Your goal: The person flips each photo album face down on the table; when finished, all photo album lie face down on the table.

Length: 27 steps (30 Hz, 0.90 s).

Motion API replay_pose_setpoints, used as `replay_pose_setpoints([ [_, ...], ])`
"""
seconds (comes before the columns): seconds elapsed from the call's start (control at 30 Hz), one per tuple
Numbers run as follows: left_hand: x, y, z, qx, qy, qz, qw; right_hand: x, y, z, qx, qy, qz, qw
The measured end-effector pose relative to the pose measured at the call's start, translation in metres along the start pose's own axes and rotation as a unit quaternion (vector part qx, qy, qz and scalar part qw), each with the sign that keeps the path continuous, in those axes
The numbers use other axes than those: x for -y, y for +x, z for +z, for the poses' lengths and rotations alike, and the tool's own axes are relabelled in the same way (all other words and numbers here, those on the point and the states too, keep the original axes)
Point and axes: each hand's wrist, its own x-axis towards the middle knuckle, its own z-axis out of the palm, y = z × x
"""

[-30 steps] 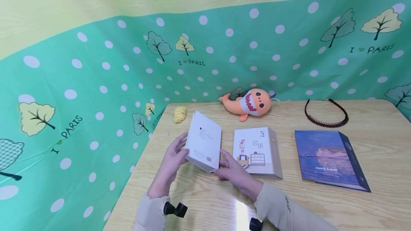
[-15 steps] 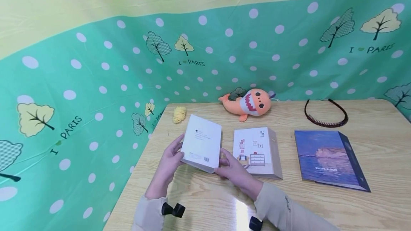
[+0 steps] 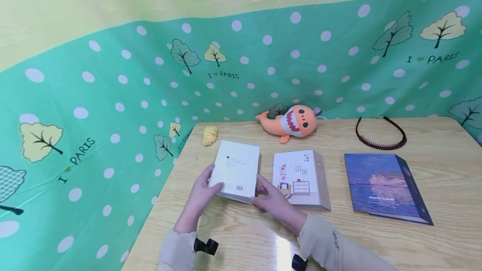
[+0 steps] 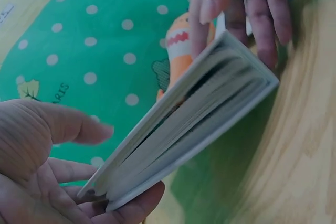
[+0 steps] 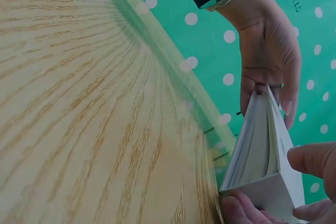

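A thick white book (image 3: 235,168), back cover up with small print and a barcode, is held low over the wooden table. My left hand (image 3: 203,187) grips its left side. In the left wrist view, that hand's fingers (image 4: 139,203) support the book from below and the thumb is over the cover, seemingly raised off it. At the lower right corner my right hand (image 3: 273,200) holds the book, fingers (image 5: 239,211) beneath the spine and thumb above. Page edges (image 4: 173,124) face me, slightly parted. The front cover is hidden.
Right of the held book lies another thick white book (image 3: 295,179) with a room drawing. Farther right are a blue photo album (image 3: 380,185) and a dark toothed headband (image 3: 382,143). An orange plush shark (image 3: 290,122) and yellow yarn (image 3: 209,136) sit along the back edge.
The book has tipped flatter, its top edge coming down and its face turning more upward. My left hand and its thumb have shifted along the left side; the right hand stays nearly in place.
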Motion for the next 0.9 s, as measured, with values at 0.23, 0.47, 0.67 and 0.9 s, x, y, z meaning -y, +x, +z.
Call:
replay_pose_setpoints([
  [0.23, 0.01, -0.001, 0.004, -0.001, 0.069, -0.008, 0.9976, -0.001, -0.001, 0.001, 0.006, -0.014, -0.001, 0.9999],
  [0.47, 0.024, 0.001, 0.008, 0.026, 0.081, 0.029, 0.9959, -0.003, -0.002, 0.002, 0.013, -0.051, -0.01, 0.9985],
  [0.67, 0.028, 0.002, 0.011, 0.033, 0.088, 0.045, 0.9945, 0.001, -0.007, 0.005, 0.022, -0.072, -0.023, 0.9969],
  [0.9, 0.03, 0.006, 0.013, 0.041, 0.101, 0.065, 0.9919, 0.004, -0.012, 0.007, 0.023, -0.091, -0.027, 0.9952],
])
